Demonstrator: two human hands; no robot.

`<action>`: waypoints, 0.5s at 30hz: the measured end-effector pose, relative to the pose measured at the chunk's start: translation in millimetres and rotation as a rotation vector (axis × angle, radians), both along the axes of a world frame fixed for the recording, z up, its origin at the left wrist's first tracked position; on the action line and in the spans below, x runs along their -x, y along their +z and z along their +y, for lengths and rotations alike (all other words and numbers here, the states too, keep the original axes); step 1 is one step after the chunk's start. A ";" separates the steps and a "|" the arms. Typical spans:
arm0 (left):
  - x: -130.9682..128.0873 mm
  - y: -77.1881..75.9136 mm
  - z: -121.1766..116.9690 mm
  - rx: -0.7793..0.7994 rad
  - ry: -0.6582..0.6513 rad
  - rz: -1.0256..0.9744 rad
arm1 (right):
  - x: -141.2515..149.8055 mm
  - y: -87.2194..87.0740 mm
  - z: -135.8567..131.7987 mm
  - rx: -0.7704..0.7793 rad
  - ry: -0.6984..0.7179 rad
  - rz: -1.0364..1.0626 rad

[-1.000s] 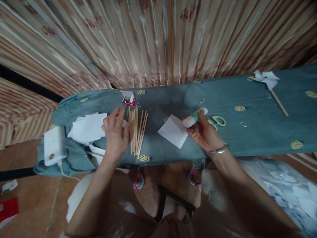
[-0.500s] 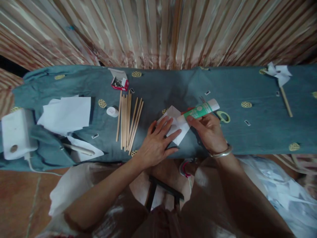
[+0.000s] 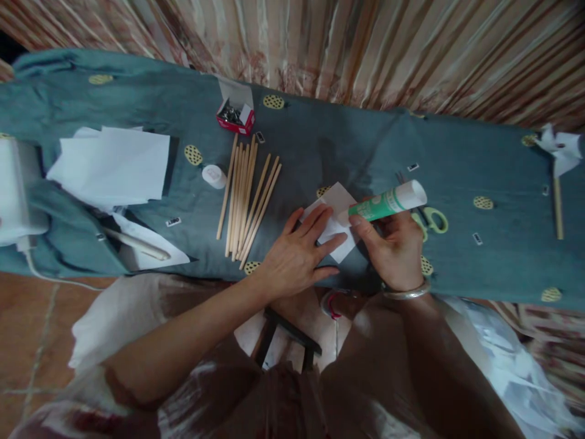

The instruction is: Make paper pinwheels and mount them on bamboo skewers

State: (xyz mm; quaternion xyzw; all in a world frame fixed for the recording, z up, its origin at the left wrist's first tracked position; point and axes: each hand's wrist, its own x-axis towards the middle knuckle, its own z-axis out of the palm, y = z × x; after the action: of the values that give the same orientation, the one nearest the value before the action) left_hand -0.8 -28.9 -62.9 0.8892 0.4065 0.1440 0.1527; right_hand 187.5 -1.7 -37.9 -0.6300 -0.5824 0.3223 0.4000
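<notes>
A small white paper square (image 3: 339, 200) lies on the teal cloth in front of me. My left hand (image 3: 295, 253) rests on it with the fingers spread flat, covering its left part. In my right hand (image 3: 395, 250) is a green and white glue stick (image 3: 386, 202), tilted with its tip touching the paper near the middle. Just right of that hand lie scissors (image 3: 434, 221) with light green handles, their blades partly hidden behind the glue stick. A white cap (image 3: 214, 176) stands left of my left hand, by several wooden sticks (image 3: 247, 195).
An open red box of metal pins (image 3: 236, 117) sits behind the sticks. White paper sheets (image 3: 123, 164) lie at the left, near a white device (image 3: 21, 189) with a cord. A paper pinwheel on a stick (image 3: 558, 183) lies at the far right of the cloth (image 3: 512, 256).
The view has shifted and turned a little. The glue stick is tilted differently, its tip still at the paper. My left hand stays spread on the square.
</notes>
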 end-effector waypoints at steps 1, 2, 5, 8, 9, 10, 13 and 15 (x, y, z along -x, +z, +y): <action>-0.1 0.0 -0.1 0.002 0.001 -0.004 | 0.4 -0.4 0.5 -0.003 -0.004 0.012; -0.1 0.0 -0.2 0.005 0.003 -0.008 | 0.7 -0.7 1.1 -0.003 -0.004 0.034; -0.1 0.2 -0.2 0.010 0.008 -0.017 | 2.0 -0.7 2.4 -0.009 -0.004 0.095; -0.1 -0.1 -0.3 0.005 0.009 -0.024 | 3.3 0.1 2.9 0.005 -0.022 0.126; -0.2 -0.4 -0.3 0.003 0.008 -0.029 | 3.5 0.5 3.2 0.026 -0.033 0.162; -0.3 -0.7 -0.4 0.001 0.007 -0.034 | 3.4 1.0 3.7 0.058 -0.041 0.217; -0.6 -1.9 -0.6 0.000 0.010 -0.049 | 1.9 2.8 6.1 0.179 -0.064 0.462; -0.6 -2.4 -0.7 0.004 0.014 -0.057 | -0.3 4.3 8.1 0.268 -0.071 0.624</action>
State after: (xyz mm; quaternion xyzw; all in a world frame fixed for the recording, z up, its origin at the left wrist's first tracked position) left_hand -0.2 -29.6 -65.3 0.8816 0.4082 0.1698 0.1650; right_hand 187.9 6.4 -33.6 -0.5679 -0.3621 0.5590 0.4836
